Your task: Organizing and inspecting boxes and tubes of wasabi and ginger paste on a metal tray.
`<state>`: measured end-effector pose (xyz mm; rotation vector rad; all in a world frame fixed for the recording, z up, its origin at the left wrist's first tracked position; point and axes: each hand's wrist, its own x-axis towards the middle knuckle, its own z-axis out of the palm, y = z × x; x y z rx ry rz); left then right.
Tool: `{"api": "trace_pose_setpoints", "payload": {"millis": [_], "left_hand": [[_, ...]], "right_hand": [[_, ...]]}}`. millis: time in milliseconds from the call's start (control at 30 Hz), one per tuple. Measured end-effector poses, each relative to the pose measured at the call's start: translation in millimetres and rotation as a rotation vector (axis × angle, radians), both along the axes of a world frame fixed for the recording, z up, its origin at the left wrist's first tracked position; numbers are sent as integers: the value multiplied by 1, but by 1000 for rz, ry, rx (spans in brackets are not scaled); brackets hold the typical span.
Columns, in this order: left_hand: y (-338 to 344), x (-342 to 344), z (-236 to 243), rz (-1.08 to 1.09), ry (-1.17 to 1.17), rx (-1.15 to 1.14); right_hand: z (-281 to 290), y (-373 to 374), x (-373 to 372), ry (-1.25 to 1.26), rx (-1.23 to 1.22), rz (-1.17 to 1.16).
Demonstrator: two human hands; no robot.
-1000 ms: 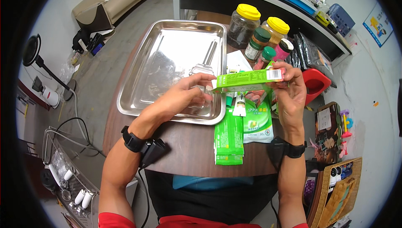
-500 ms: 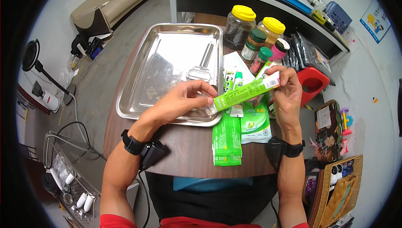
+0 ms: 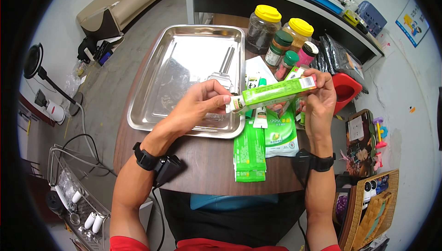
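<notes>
My right hand (image 3: pixel 321 96) grips the far right end of a long, slim green carton (image 3: pixel 278 90). Out of the carton's left end sticks a white tube (image 3: pixel 236 103), its flat end pinched between the thumb and fingers of my left hand (image 3: pixel 205 100). Below the carton lies another white tube (image 3: pixel 260 118), partly covered. Green flat packets (image 3: pixel 249 154) and a green-and-white wipes pack (image 3: pixel 282 136) rest on the table under my hands. A metal peeler (image 3: pixel 220 77) sits in the steel tray (image 3: pixel 138 121), left of the carton.
Behind the carton stand two yellow-lidded jars (image 3: pixel 264 27) (image 3: pixel 299 33), green-capped spice bottles (image 3: pixel 279 48) and a pink bottle (image 3: pixel 307 54). Black plastic bags (image 3: pixel 343 57) and a red container (image 3: pixel 347 92) are at the right. The brown table (image 3: pixel 207 168) has a curved near edge.
The carton has shifted right with my right hand and rolled slightly. More of the white tube now shows between the carton and my left hand.
</notes>
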<state>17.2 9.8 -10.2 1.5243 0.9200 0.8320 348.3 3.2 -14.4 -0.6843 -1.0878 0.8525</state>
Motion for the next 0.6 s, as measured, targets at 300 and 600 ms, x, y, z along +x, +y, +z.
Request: {"api": "trace_pose_setpoints", "payload": {"millis": [300,600], "left_hand": [[-2,3,6,0,13,23],[4,5,10,-8,28,36]], "right_hand": [[4,8,8,32,37,-27],[13,4,0,79,5,-50]]}}
